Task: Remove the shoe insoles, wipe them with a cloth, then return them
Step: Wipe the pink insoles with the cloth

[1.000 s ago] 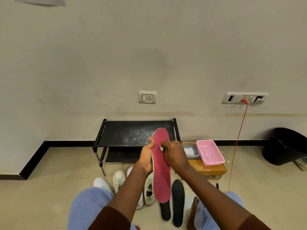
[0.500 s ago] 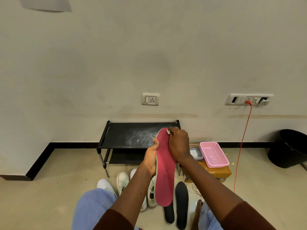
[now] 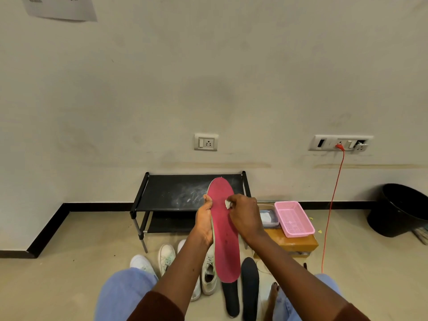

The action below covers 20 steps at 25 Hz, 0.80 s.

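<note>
Holding a long red insole [image 3: 225, 239] with a pale rim upright in front of me, toe end up, heel end hanging down between my knees. My left hand [image 3: 205, 222] is wrapped round its left edge about halfway up, with the thumb at the front. My right hand [image 3: 245, 216] has its fingers curled, pinching a small white cloth [image 3: 228, 204] that's pressed against the red face in the upper half, just beside my left thumb.

On the beige floor [image 3: 69, 286] right under the heel end there are two flat black insoles [image 3: 250, 286] lying side by side, lengthways toward the wall. The left one is partly hidden behind the red one. Left of those are the white lace-up sneakers [image 3: 166, 258], bunched just in front of the bench's front edge, one half covered by my left forearm.

The low black metal bench [image 3: 176, 193] sits against the wall and has chalky smears on its top. Off its right end is a brown wooden box [image 3: 294, 244] with a pink plastic mesh basket [image 3: 293, 218] on top at the right edge. A clear plastic tub [image 3: 269, 218] with something white in it sits touching the basket's left side. Further right, a red cable [image 3: 331, 205] drops from the wall socket to the floor, and a black round bin [image 3: 398, 209] sits near the wall.
</note>
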{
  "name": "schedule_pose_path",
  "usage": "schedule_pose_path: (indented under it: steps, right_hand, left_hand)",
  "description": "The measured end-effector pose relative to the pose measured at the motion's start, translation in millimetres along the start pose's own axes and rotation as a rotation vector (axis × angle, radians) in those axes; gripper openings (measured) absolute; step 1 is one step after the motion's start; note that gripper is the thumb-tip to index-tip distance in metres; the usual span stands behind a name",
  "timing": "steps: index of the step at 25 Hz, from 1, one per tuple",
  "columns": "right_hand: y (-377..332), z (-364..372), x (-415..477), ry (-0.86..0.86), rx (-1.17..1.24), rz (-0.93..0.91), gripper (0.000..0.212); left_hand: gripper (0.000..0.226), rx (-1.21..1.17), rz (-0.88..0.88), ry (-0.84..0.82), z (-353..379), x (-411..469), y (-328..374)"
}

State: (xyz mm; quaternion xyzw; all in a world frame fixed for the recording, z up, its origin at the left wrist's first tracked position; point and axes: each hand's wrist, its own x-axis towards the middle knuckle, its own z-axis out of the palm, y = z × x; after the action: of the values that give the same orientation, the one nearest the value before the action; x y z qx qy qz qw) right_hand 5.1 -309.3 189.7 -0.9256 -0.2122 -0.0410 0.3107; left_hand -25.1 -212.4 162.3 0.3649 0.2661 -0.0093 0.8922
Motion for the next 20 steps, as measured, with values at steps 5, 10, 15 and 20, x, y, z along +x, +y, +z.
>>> schedule_pose_path:
  steps: [5,10,15,20]
  right_hand:
    - [2,-1,-3,-0.001,-0.023,-0.019,0.023]
    - [-1,-5,18,0.146,0.029,-0.077,0.019]
    - [-6,-10,33,0.140,0.208,-0.012,0.024]
    - [-2,-3,8,0.034,0.146,0.033,0.026]
  left_hand:
    - [0.054,-0.007,-0.013,0.003,2,-2,-1]
    - [0.051,-0.014,-0.015,-0.003,4,-4,1]
    - [0.053,-0.014,-0.002,0.011,4,-6,6]
    - [0.057,-0.082,0.050,0.066,4,5,10]
